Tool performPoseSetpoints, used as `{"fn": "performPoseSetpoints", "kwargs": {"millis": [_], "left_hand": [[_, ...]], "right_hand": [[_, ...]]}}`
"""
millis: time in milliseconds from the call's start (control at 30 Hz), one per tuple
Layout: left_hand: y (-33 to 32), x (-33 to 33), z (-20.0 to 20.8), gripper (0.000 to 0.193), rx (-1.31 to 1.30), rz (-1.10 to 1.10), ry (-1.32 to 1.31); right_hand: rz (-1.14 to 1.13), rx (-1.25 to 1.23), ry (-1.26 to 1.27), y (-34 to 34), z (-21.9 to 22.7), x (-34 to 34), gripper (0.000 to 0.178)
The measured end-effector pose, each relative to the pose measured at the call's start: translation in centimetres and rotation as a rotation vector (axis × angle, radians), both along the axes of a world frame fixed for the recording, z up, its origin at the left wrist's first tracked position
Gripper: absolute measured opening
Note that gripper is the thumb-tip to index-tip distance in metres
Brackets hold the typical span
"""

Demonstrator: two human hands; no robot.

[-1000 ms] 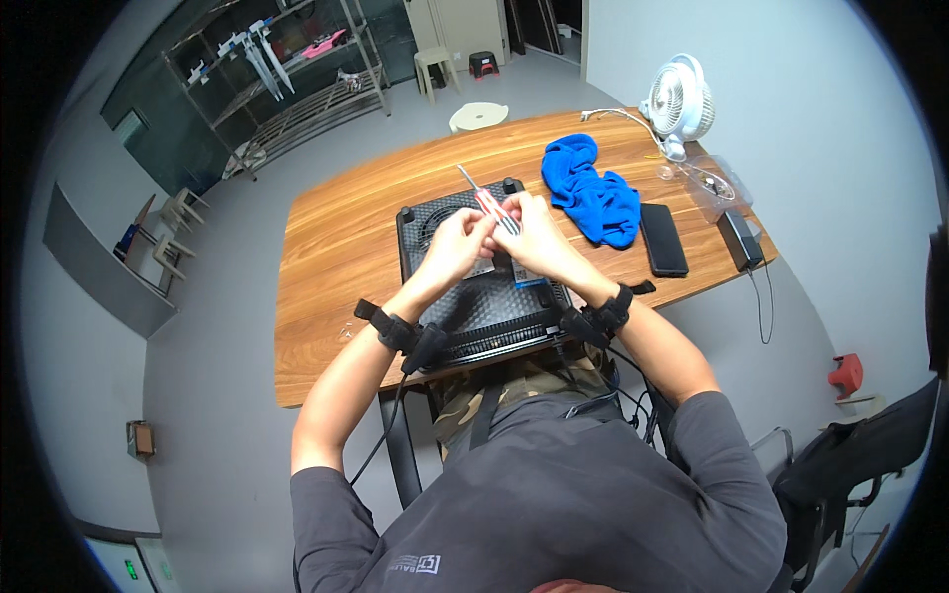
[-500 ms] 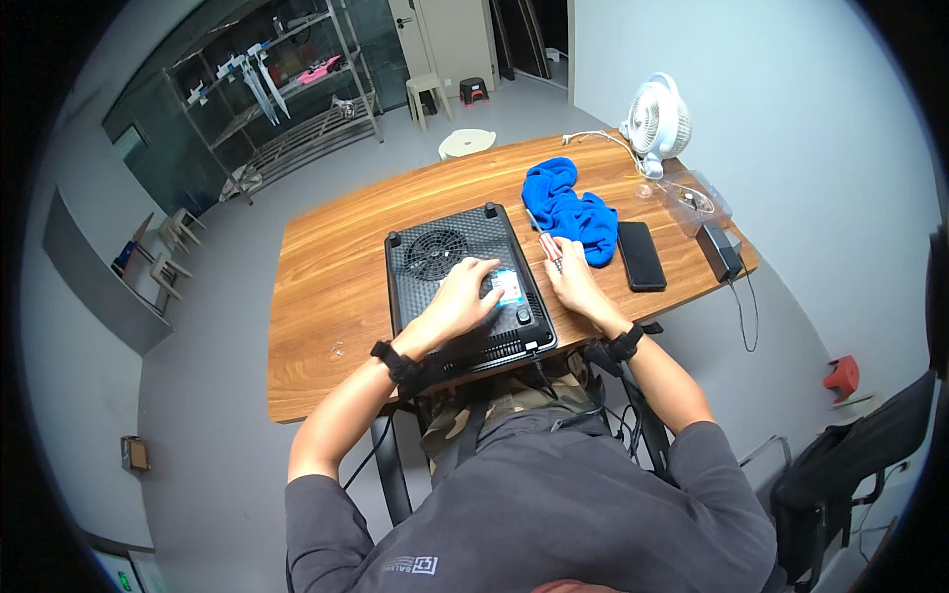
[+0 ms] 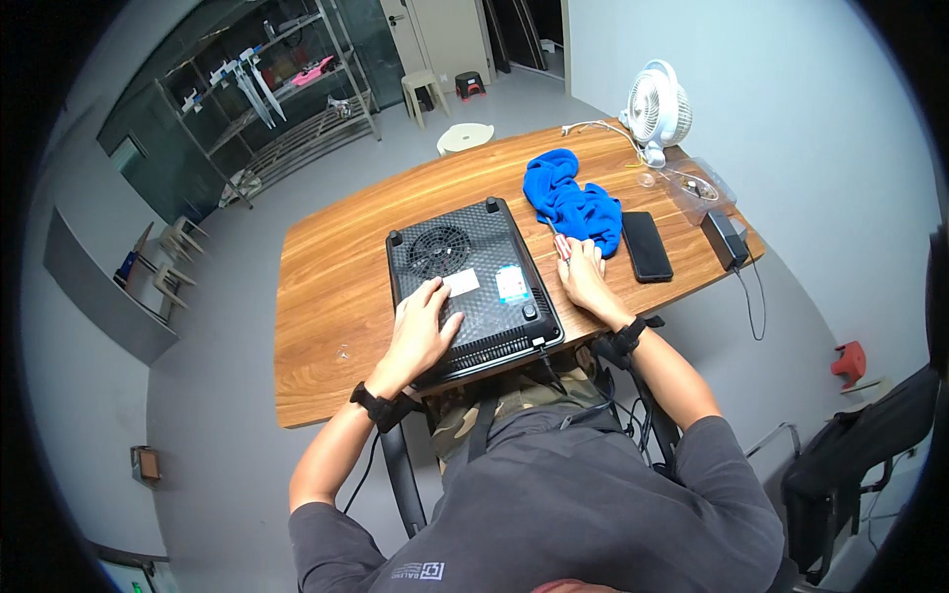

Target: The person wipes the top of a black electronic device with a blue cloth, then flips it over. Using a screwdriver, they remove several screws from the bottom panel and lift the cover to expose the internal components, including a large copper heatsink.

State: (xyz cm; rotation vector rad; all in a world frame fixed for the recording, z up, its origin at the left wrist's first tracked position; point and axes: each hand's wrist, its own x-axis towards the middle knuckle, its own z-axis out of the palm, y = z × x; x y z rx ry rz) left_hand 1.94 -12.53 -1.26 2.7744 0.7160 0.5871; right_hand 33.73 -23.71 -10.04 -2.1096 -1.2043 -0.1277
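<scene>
A black induction cooker (image 3: 489, 296) lies bottom up on the wooden table, showing its round fan vent (image 3: 439, 251), stubby feet, a white label and a blue-and-white one. My left hand (image 3: 420, 331) rests on its left near part, fingers spread and empty. Just right of the cooker, my right hand (image 3: 585, 277) is low over the table, its fingers closed on a screwdriver (image 3: 561, 244) with a red-and-white handle. The shaft points away from me, toward a crumpled blue cloth (image 3: 573, 203) beside it. A black phone (image 3: 647, 247) lies to the right of the cloth.
At the right edge sits a black power adapter (image 3: 725, 240) with a hanging cord. A white fan (image 3: 658, 109) stands at the far right corner, near a clear plastic tray (image 3: 697, 188). A cable (image 3: 550, 366) runs off the cooker's near edge. Stools and a metal rack stand beyond.
My left hand has slid left and toward me, uncovering the white label. My right hand has shifted slightly right and nearer with the screwdriver. The head view has tilted a little.
</scene>
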Motion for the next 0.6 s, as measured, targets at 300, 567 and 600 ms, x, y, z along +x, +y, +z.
{"fn": "performPoseSetpoints", "kwargs": {"millis": [300,567,600], "left_hand": [[-1.2,-2.5,-0.3,0.058,-0.002,0.080,0.030],[-2.1,-4.5,0.1,0.067,-0.050,0.278,-0.004],[-2.4,-4.5,0.5,0.068,-0.079,0.311,0.031]], "right_hand": [[0.056,-0.119,-0.048,-1.1,1.6,0.6,0.056],[0.243,0.030,-0.069,-0.7,6.7,-2.8,0.051],[0.295,0.079,-0.025,-0.5,6.7,-3.1,0.049]]}}
